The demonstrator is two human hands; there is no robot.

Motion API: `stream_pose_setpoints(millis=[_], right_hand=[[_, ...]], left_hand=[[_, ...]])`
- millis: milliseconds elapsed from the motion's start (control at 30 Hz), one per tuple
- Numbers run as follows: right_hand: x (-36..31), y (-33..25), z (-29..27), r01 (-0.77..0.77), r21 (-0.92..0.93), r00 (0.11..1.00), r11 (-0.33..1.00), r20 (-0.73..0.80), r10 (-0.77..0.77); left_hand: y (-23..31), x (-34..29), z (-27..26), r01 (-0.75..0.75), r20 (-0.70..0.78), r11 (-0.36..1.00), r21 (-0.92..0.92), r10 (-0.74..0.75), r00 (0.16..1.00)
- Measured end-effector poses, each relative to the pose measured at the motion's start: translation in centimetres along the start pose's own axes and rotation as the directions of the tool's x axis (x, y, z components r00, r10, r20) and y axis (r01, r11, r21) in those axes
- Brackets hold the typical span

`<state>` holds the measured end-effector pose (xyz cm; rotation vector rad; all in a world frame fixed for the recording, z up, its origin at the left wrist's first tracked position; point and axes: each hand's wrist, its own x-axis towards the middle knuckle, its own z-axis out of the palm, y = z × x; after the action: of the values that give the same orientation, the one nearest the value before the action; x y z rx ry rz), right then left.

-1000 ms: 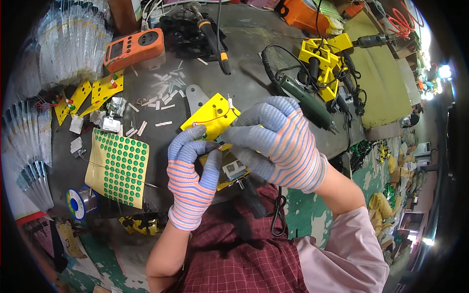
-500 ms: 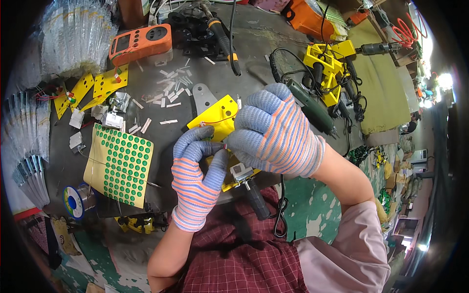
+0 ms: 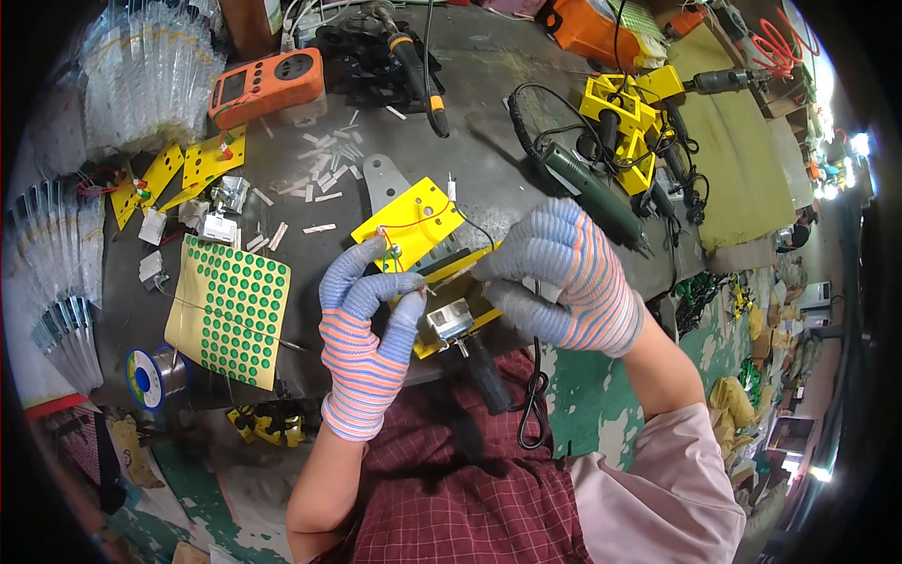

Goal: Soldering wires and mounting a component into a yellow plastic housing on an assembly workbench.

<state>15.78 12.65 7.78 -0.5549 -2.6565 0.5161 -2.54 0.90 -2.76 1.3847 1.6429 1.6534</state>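
Both hands wear blue gloves with orange stripes. My left hand [image 3: 366, 329] pinches a thin wire end between thumb and forefinger, over the near side of an opened yellow box [image 3: 484, 315]. Beside it is a silvery metal switch-like part [image 3: 449, 322], with a black handle [image 3: 489, 376] below. My right hand [image 3: 564, 277] is held over the box's right side, fingertips drawn together; what they hold, if anything, cannot be made out. A yellow cover plate [image 3: 413, 221] with red and black wires and a small indicator lies just beyond my left fingers.
A sheet of green round stickers [image 3: 230, 315] and a solder spool [image 3: 155, 378] lie left. Farther back are an orange multimeter [image 3: 266, 86], scattered white strips [image 3: 329, 164] and a soldering iron [image 3: 413, 70]. A green power tool [image 3: 592, 193] and yellow housings [image 3: 625, 117] stand right.
My right hand has moved right and toward me, away from my left fingertips, uncovering the box and cover plate. My left hand has shifted slightly left and keeps its pinch.
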Motion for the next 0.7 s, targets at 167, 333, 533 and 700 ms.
stream_pose_setpoints(millis=[167, 333, 533, 700], right_hand=[[-1.2, -1.1, 1.0, -0.003, 0.129, 0.991, 0.992, -0.134, 0.021], [-2.0, -2.0, 0.0, 0.005, 0.068, 0.984, 0.998, -0.176, 0.007], [-2.4, -3.5, -0.3, 0.047, 0.165, 0.991, 0.985, -0.129, -0.025], [-0.8, -5.6, 0.5, 0.202, 0.104, 0.978, 0.974, -0.078, -0.195]], left_hand=[[0.8, -0.4, -1.3, -0.039, 0.017, 0.995, 0.092, 0.038, 0.999], [1.6, -3.6, -5.5, -0.124, 0.014, 0.954, 0.274, 0.125, 0.992], [2.9, -4.4, -11.7, -0.319, 0.234, 0.613, 0.723, 0.216, 0.948], [2.1, -1.2, -12.7, -0.389, 0.351, 0.458, 0.799, 0.17, 0.921]])
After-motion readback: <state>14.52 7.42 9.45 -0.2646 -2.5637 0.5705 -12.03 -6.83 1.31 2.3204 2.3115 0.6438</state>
